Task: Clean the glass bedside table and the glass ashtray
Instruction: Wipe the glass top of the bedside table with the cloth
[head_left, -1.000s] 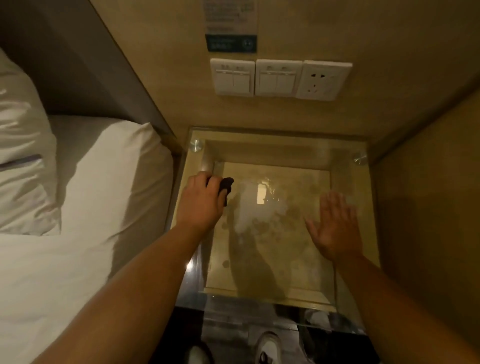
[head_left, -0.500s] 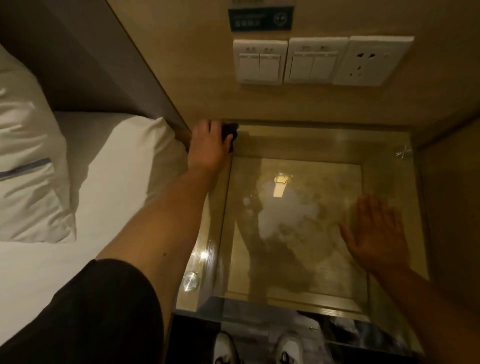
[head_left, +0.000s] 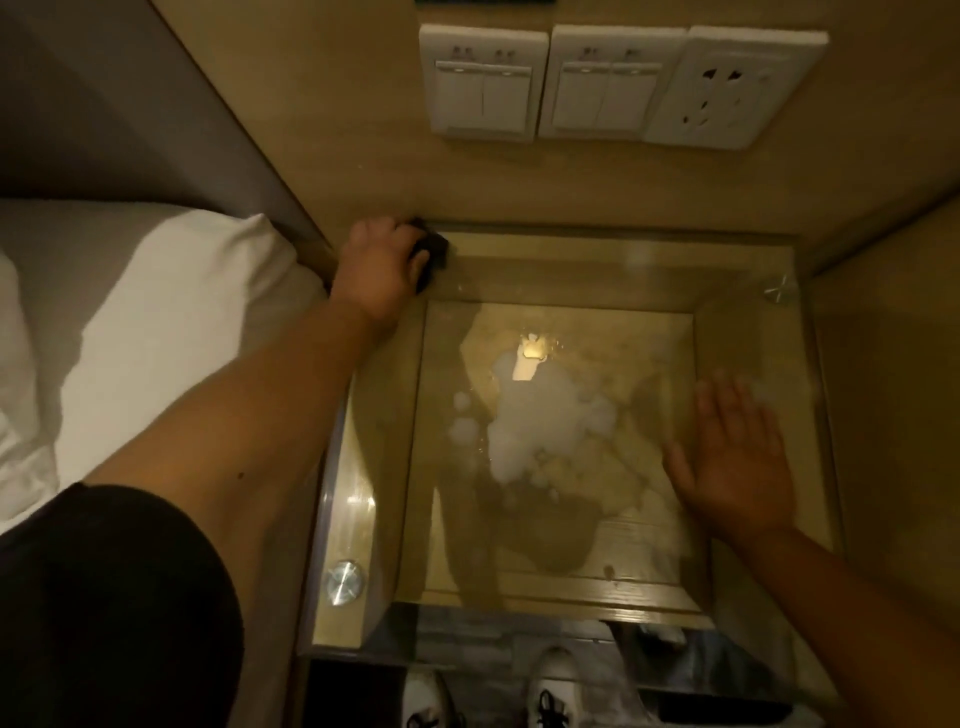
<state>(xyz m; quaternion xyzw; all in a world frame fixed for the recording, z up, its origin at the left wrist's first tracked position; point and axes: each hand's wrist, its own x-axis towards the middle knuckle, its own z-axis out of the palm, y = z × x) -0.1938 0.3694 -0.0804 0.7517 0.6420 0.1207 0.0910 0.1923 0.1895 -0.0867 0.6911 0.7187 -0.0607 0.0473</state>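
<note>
The glass bedside table (head_left: 566, 270) sits in the corner between the bed (head_left: 156, 322) and the wood wall, with a white foamy patch (head_left: 540, 421) in its middle. The left hand (head_left: 379, 265) is closed around a dark cloth (head_left: 434, 249) at the back left corner, about where it was half a second ago. The right hand (head_left: 737, 457) is still open and flat on the right side, holding nothing.

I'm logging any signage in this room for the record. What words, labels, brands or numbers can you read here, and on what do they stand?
None can be read.
Dark sign above the switches: cut off by the frame's top edge, no text shows.
Switch plates and wall socket: no legible markings.
Glass bedside table: no label.
</note>
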